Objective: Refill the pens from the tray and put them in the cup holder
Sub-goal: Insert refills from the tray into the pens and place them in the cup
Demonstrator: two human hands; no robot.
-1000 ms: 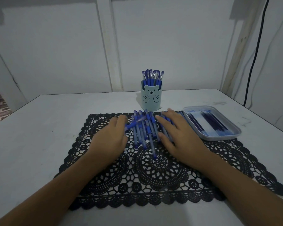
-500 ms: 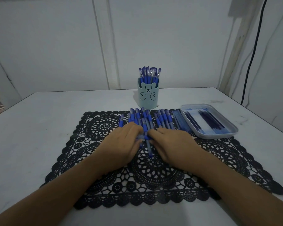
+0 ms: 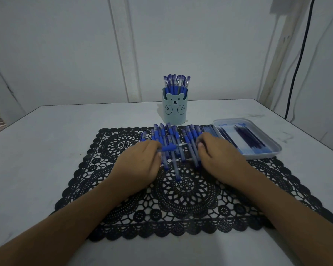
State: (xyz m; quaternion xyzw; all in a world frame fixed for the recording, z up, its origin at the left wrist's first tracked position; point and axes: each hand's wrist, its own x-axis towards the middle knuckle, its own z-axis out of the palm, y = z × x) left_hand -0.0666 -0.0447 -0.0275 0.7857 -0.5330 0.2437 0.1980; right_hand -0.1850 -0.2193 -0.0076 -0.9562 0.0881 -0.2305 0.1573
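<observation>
Crosswise above the others, one pen (image 3: 168, 148) is held level over the lace mat (image 3: 181, 204), its metal tip pointing toward the right hand (image 3: 217, 158). The left hand (image 3: 140, 166) grips it with its fingers curled round the barrel. The right hand's fingers are bunched just beside the tip, and I cannot tell whether they pinch anything. Under both hands a row of loose pens (image 3: 173, 135) lies side by side on the mat. To the right, the tray (image 3: 277, 150) holds dark refills (image 3: 246, 139). Beyond the row, the cup holder (image 3: 174, 114) has a cluster of standing pens (image 3: 176, 83) in it, so part of the job looks done. Many pens are left to refill and drop in. All of it sits on the pale tabletop (image 3: 46, 141).
</observation>
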